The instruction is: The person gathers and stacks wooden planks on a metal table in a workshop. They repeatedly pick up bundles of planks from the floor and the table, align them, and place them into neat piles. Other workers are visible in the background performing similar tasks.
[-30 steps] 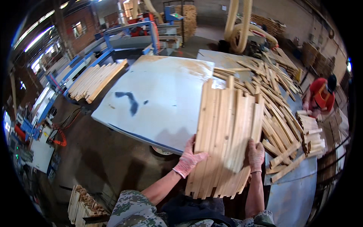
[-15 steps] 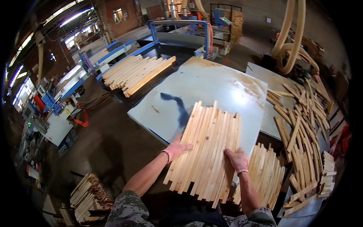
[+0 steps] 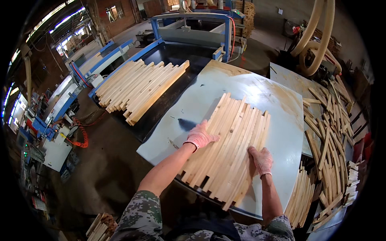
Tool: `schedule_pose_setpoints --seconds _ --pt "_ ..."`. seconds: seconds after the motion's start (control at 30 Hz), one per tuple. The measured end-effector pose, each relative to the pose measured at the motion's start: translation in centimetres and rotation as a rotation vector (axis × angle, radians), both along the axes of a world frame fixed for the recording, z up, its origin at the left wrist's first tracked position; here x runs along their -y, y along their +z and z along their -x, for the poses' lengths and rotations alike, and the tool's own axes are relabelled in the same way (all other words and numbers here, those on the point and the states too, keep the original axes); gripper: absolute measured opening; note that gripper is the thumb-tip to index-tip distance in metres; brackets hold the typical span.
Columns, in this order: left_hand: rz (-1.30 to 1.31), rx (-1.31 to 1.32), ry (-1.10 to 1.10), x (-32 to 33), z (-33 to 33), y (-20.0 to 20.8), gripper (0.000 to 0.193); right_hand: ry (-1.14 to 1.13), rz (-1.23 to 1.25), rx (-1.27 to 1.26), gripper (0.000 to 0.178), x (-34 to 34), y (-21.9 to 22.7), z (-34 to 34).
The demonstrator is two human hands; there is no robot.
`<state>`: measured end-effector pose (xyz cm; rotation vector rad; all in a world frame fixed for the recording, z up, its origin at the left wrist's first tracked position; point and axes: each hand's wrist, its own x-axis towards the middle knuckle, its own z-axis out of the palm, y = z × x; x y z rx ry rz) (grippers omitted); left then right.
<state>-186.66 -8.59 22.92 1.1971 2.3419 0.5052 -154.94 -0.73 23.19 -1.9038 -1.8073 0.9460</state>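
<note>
A wide bundle of pale wooden strips (image 3: pixel 225 148), laid side by side with uneven ends, rests over the near part of a light grey table (image 3: pixel 281 120). Some strip ends jut past the table's near edge. My left hand (image 3: pixel 200 135), in a pinkish knit glove, grips the bundle's left side with the thumb on top. On the right side my gloved right hand (image 3: pixel 261 160) clasps it the same way, thumb over the strips. The fingers under each side are hidden. Another row of strips (image 3: pixel 140 88) lies on the dark machine bed (image 3: pixel 181 56) to the left.
Loose strips (image 3: pixel 329 132) are heaped on the right, with a stack of strips (image 3: pixel 300 197) beside the table's right edge. A blue machine frame (image 3: pixel 193 16) spans the bed at the back. Beige hoses (image 3: pixel 321 36) hang at the far right.
The bundle and both hands have moved forward over the grey table. My view has shifted closer to the table and the machine bed.
</note>
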Motion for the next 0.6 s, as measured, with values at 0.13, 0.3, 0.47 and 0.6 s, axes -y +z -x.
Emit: schedule_pose_setpoints --seconds 0.13,0.3,0.47,0.6 --pt "0.012 -0.207 0.019 -0.4 7.0 0.4 0.087 0.051 0.095 -0.139 0.067 -1.0 2.0 10.6" --pt "-0.001 -0.521 -0.093 0.7 18.9 0.4 0.072 0.106 -0.117 -0.222 0.078 -4.0 -3.8 24.9" --pt "-0.046 -0.519 -0.117 1.7 30.5 -1.1 0.073 0.144 -0.096 -0.178 0.096 -2.0 -2.0 36.0" --pt "-0.114 -0.447 -0.296 2.0 34.4 -1.2 0.069 0.096 -0.148 -0.046 0.099 -1.0 -1.1 40.5"
